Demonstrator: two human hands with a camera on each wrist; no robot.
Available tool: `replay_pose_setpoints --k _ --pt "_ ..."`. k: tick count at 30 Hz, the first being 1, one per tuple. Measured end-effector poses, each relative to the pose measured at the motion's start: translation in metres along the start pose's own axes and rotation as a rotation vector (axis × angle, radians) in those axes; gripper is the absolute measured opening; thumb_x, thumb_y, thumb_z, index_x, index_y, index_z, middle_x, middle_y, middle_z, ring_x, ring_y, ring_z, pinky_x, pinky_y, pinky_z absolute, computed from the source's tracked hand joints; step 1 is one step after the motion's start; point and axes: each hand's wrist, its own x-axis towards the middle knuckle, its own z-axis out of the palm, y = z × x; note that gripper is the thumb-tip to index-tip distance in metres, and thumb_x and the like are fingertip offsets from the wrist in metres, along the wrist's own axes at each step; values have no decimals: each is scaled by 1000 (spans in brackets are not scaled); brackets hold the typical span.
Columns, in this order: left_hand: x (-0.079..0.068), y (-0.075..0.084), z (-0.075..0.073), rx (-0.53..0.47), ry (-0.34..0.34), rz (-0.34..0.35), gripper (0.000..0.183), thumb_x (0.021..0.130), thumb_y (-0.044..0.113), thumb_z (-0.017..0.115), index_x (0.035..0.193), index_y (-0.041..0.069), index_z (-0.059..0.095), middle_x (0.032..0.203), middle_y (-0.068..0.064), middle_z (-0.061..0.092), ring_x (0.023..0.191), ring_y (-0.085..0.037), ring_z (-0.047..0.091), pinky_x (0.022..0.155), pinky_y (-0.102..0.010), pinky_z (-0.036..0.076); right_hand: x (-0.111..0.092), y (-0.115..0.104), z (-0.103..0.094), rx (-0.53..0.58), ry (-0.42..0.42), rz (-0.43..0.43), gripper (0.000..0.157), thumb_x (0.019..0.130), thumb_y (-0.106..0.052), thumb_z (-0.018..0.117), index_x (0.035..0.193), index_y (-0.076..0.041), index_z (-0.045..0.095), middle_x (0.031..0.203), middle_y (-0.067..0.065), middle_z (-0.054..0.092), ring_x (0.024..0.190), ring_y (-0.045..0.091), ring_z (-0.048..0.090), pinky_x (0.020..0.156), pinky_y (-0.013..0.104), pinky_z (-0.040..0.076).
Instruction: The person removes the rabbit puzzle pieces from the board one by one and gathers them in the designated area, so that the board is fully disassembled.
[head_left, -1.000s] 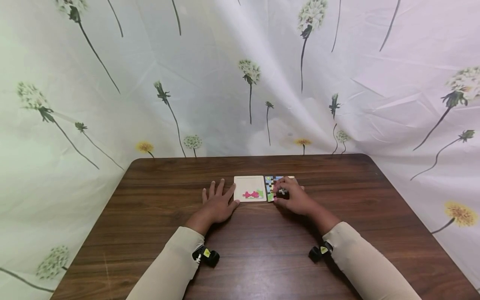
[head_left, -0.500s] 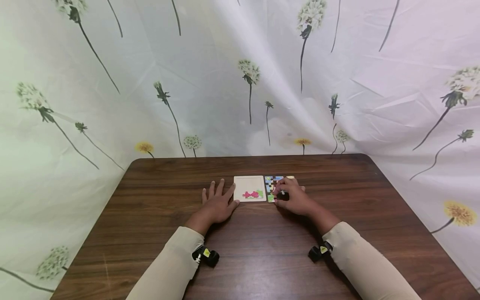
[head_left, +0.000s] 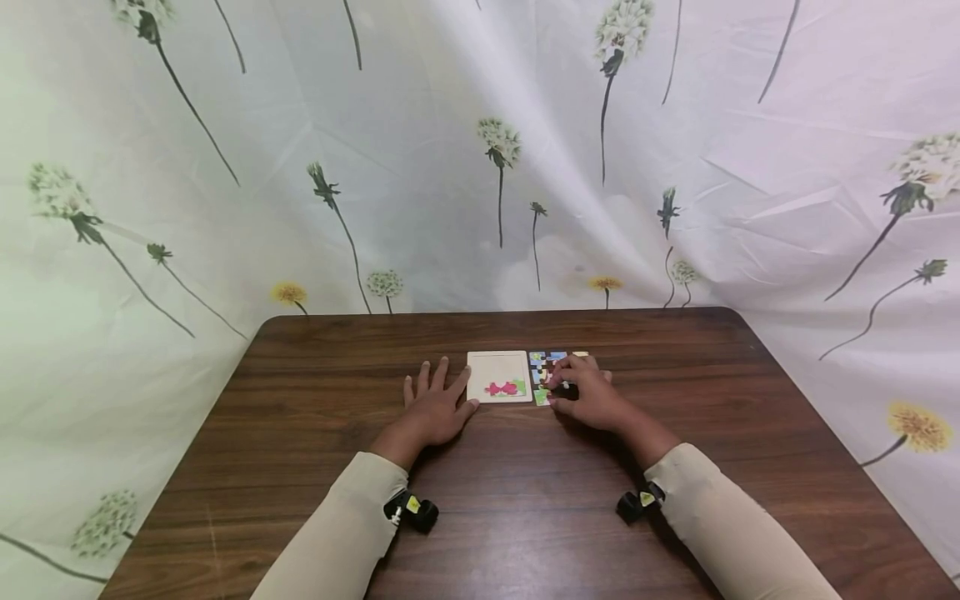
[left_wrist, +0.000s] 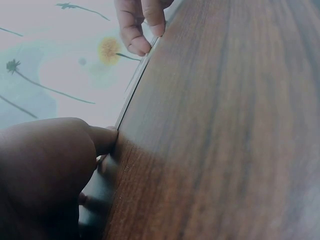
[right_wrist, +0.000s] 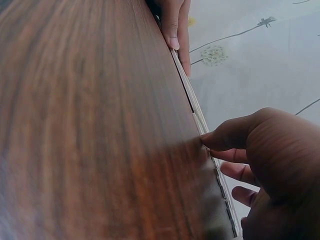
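Note:
A square white puzzle board [head_left: 498, 367] lies flat on the table. Pink and green pieces [head_left: 504, 389] sit in its lower right part. My left hand [head_left: 437, 412] rests palm down at the board's left side, fingers spread, with thumb and forefinger touching its edge. To the right of the board lies a group of colourful jigsaw pieces [head_left: 538, 377]. Over these bends my right hand [head_left: 594, 398], which pinches a jigsaw piece at the near edge between thumb and fingers; the hand hides most of that piece. In the right wrist view the thumb [right_wrist: 217, 137] meets the edge of the pieces.
The brown wooden table [head_left: 495, 508] runs up to a hanging cloth [head_left: 427, 167] printed with dandelions at its far edge. Small black cameras are strapped at the left wrist [head_left: 423, 517] and the right wrist [head_left: 630, 507].
My right fingertips have shifted very slightly over the jigsaw pieces, and the green piece by the thumb sits a touch nearer to me. The left hand and board have stayed in place.

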Motion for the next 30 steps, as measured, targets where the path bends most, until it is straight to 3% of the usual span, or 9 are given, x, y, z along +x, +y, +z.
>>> replay_pose_setpoints --k 15,30 --pt "5 -4 4 12 -6 0 71 116 54 43 177 26 20 185 -19 -1 170 -51 -11 131 -76 -8 0 -2 -2 -12 -8 23 10 95 -13 85 94 -19 76 128 7 61 126 34 43 97 56 21" --pt "3 -4 3 -1 4 10 70 116 52 45 177 25 22 185 -20 0 170 -52 -10 131 -77 -7 11 -6 2 -4 50 -44 9 95 -15 84 93 -19 76 133 10 63 124 33 50 97 57 21"
